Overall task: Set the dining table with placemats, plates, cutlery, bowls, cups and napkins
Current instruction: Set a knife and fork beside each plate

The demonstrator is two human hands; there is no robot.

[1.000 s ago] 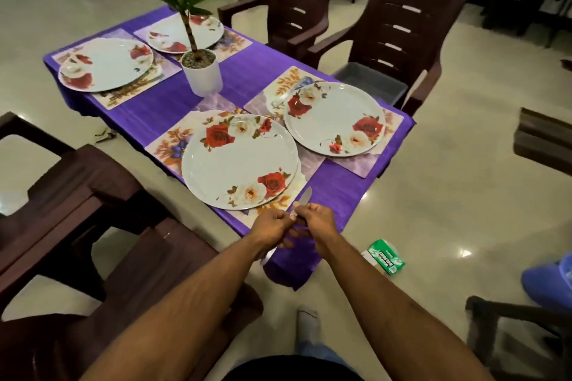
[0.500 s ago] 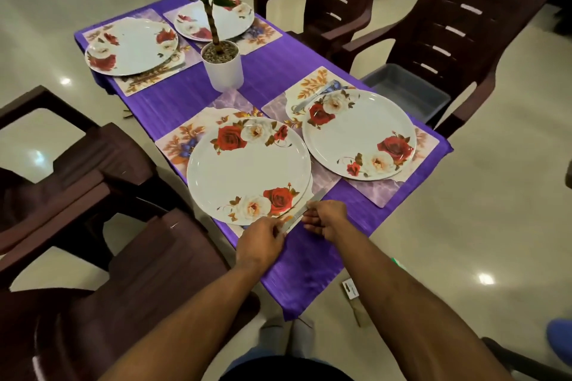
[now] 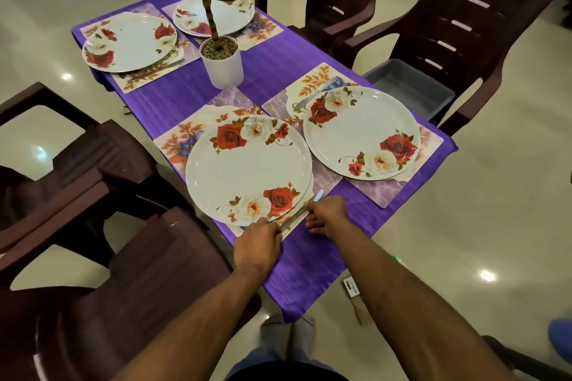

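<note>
A table knife (image 3: pixel 301 212) lies along the near edge of the closest rose-patterned plate (image 3: pixel 247 170), on its floral placemat (image 3: pixel 176 145). My left hand (image 3: pixel 257 244) holds the knife's handle end. My right hand (image 3: pixel 326 215) pinches the knife near the blade. A second plate (image 3: pixel 360 133) sits to the right, with another knife (image 3: pixel 314 93) on its placemat behind it. Two more plates (image 3: pixel 130 42) (image 3: pixel 213 14) rest on placemats at the far end of the purple-clothed table (image 3: pixel 278 71).
A white potted plant (image 3: pixel 221 62) stands mid-table. Brown plastic chairs surround the table: two on the left (image 3: pixel 77 164), two on the right (image 3: pixel 448 25). A grey bin (image 3: pixel 408 86) sits on the right chair's seat. A small packet (image 3: pixel 351 286) lies on the floor.
Both hands moved the knife from off the table's corner up onto the placemat beside the nearest plate. The view shifted closer over the table.
</note>
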